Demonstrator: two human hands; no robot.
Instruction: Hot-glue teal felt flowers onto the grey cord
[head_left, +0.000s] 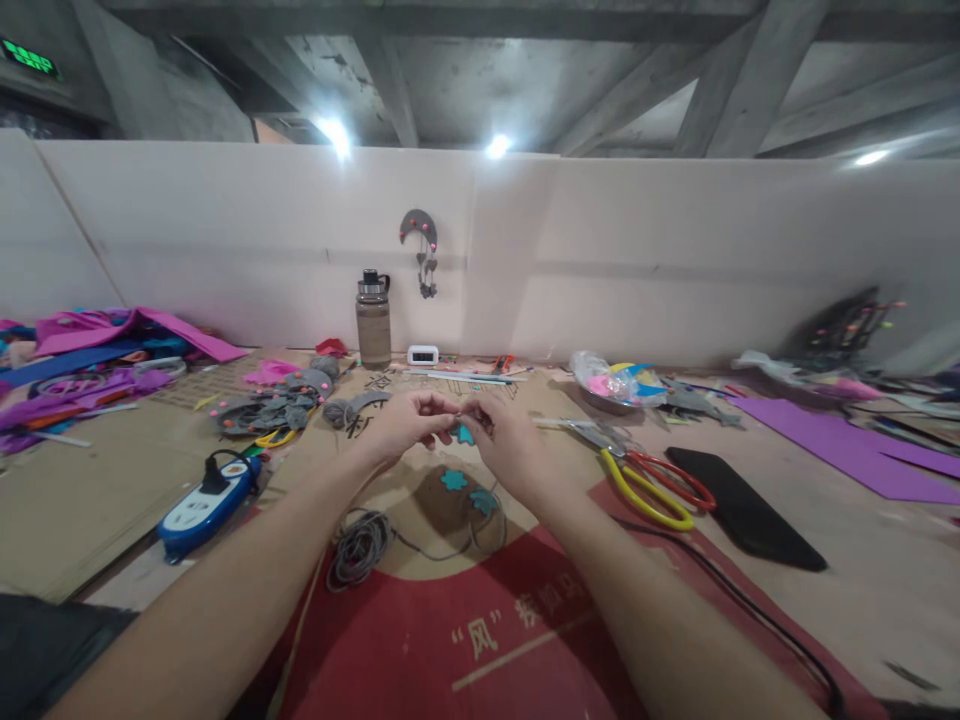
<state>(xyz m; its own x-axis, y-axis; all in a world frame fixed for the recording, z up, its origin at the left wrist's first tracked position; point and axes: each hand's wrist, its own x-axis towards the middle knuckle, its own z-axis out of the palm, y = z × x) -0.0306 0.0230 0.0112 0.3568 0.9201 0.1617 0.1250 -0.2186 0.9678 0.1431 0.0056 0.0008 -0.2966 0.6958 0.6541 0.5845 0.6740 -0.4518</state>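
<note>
In front of me my left hand [415, 425] and my right hand [504, 445] meet with fingertips pinched together. Between them hangs a small teal felt flower [465, 434], held at its upper edge and partly hidden by my fingers. Below, two more teal flower-shaped cutouts lie on the board: one flat [453, 480], the other [483, 502] touching a grey cord. That cord runs left to a loose coil of grey cord [358, 550]. Whether the cord also reaches my fingers is hard to make out.
Scissors with red and yellow handles [649, 485] and a black phone [742, 505] lie right. A blue-white power strip [208, 505] and grey felt scraps [274, 405] are left. A bottle [373, 325] stands behind; a grey moon ornament [420, 232] hangs on the partition.
</note>
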